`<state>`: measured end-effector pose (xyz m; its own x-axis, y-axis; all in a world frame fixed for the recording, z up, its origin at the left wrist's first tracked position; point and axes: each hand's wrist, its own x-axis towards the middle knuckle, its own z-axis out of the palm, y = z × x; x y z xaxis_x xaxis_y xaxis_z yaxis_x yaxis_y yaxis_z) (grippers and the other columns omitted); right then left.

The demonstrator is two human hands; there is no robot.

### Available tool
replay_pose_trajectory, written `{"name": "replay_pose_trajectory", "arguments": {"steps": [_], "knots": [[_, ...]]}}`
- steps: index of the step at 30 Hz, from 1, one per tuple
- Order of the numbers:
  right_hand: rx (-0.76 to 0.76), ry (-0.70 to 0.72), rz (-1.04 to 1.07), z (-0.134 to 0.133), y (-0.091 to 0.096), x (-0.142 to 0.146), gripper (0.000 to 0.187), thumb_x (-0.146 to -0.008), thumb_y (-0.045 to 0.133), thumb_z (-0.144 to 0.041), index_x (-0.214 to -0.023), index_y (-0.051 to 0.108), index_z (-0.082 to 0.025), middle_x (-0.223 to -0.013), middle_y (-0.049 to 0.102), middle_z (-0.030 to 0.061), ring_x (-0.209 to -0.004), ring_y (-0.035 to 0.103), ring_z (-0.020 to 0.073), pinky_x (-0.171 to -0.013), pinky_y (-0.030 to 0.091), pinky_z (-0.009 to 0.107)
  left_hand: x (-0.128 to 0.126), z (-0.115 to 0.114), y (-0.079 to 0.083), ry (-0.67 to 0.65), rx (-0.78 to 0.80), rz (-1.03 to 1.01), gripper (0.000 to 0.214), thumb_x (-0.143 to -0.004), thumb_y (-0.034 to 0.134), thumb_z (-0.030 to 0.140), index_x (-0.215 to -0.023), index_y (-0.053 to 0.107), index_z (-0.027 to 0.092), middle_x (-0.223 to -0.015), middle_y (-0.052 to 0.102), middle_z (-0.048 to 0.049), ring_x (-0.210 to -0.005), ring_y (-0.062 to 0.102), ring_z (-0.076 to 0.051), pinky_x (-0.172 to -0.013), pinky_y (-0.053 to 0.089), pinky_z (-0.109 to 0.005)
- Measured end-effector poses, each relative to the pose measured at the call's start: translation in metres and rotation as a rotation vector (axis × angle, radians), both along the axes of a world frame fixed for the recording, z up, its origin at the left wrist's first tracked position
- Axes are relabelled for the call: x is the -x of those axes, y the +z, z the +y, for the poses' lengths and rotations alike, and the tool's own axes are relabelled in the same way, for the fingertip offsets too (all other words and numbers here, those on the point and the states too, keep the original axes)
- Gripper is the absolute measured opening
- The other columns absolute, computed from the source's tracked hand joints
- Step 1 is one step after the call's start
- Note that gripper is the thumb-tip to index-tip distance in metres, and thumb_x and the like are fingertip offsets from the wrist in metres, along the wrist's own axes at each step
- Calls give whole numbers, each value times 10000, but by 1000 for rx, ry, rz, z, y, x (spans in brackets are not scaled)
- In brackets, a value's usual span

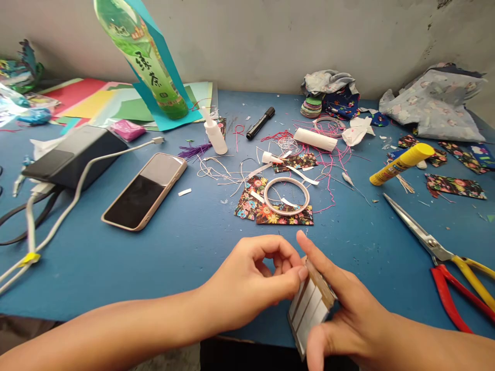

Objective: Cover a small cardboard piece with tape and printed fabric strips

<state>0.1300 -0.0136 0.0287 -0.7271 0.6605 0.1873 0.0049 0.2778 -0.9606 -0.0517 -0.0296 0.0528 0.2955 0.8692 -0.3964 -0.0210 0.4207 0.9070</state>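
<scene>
My right hand (344, 304) grips a small cardboard piece (311, 309) with white strips stuck along it, near the table's front edge. My left hand (255, 281) is closed in a pinch, its fingertips on the top edge of that cardboard piece. Just beyond the hands lies a white ring (286, 196) on floral fabric scraps (270, 208). Loose pink and white threads (309, 154) spread behind it.
The blue table (185, 242) bears a phone (145, 189), a power bank (71, 154) with cables, a green bottle (145, 56), coloured paper, a glue bottle (215, 135), a black marker (260, 122), a yellow glue stick (402, 163), scissors (444, 252) and fabric heaps (433, 100).
</scene>
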Motion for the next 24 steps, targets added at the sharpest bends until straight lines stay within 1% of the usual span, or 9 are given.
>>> {"name": "replay_pose_trajectory", "arguments": {"steps": [3, 5, 7, 10, 12, 16, 19, 22, 24], "knots": [[-25, 3, -15, -1, 1, -1, 1079, -653, 803, -445, -1501, 136, -416, -1294, 612, -12, -1083, 647, 182, -950, 480, 238, -1, 2, 3, -6, 9, -3, 182, -739, 664, 283, -665, 580, 140, -561, 527, 24, -503, 457, -75, -445, 379, -173], [26, 13, -36, -1, 2, -1, 1083, -662, 796, -464, -1512, 130, -380, -1237, 647, 4, -1042, 668, 190, -925, 503, 247, -2, 4, 2, -2, 31, -27, 178, -709, 671, 271, -640, 574, 139, -533, 511, 27, -491, 454, -77, -432, 364, -173], [171, 12, -66, -1, 6, 0, 1011, -663, 793, -493, -1490, 241, -313, -1102, 697, 26, -952, 695, 192, -871, 538, 254, -1, 4, 1, 5, 52, -32, 188, -691, 682, 282, -636, 571, 141, -519, 513, 26, -479, 459, -82, -412, 350, -171], [416, -77, -74, 1, 11, 1, 703, -652, 794, -527, -1226, 492, -256, -947, 695, 33, -845, 700, 190, -755, 575, 259, 2, 7, -2, 45, 43, -10, 198, -694, 682, 309, -648, 588, 141, -543, 552, 23, -453, 455, -73, -395, 373, -168], [521, -178, -10, 5, 13, 0, 606, -636, 799, -539, -1092, 506, -267, -945, 668, 28, -844, 694, 196, -715, 582, 272, 6, 12, -4, 97, -6, -4, 190, -697, 680, 305, -646, 602, 140, -558, 554, 36, -429, 437, -55, -391, 393, -165], [551, -330, 217, 18, 15, -6, 562, -628, 796, -546, -1040, 507, -297, -986, 623, 13, -887, 689, 205, -756, 588, 314, 20, 30, -9, 291, -77, -17, 169, -680, 684, 280, -618, 606, 143, -496, 462, 67, -402, 401, -43, -369, 384, -148], [577, -385, 234, 26, 14, -9, 549, -637, 778, -571, -1038, 529, -292, -960, 609, 9, -884, 693, 219, -770, 590, 347, 34, 46, -9, 552, -85, -127, 164, -657, 672, 234, -582, 556, 146, -504, 432, 68, -426, 395, -35, -353, 351, -110], [648, -352, 193, 27, 13, -10, 628, -637, 749, -624, -1109, 538, -269, -938, 622, 26, -837, 697, 223, -703, 595, 335, 45, 55, -5, 772, -102, -252, 164, -693, 671, 218, -645, 529, 152, -571, 471, 70, -428, 412, -16, -343, 332, -81], [725, -285, 197, 25, 11, -10, 662, -632, 749, -633, -1139, 547, -258, -933, 630, 26, -798, 699, 210, -649, 589, 307, 48, 56, -1, 777, -122, -270, 211, -750, 664, 261, -655, 505, 160, -578, 482, 72, -412, 413, -16, -341, 346, -86]]}}
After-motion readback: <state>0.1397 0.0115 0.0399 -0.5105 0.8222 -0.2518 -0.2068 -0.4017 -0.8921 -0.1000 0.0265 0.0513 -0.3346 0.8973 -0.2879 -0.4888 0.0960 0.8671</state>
